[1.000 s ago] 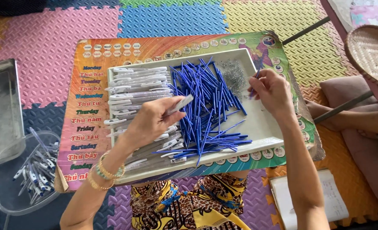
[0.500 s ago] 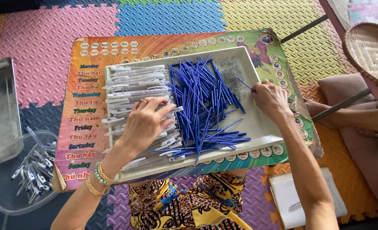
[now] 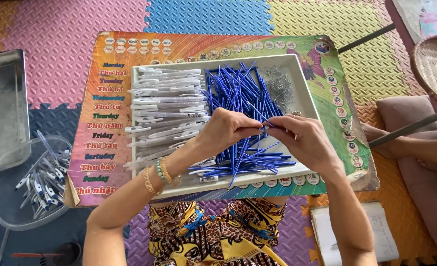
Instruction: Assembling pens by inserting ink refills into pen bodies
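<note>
A white tray held a heap of bright blue pen refills beside rows of white pen barrels and a small pile of silver-grey springs. Under it lay a rainbow-coloured board with a butterfly picture. The foam floor mat showed pink, blue, yellow and purple squares. The person's garment was yellow leopard print.
</note>
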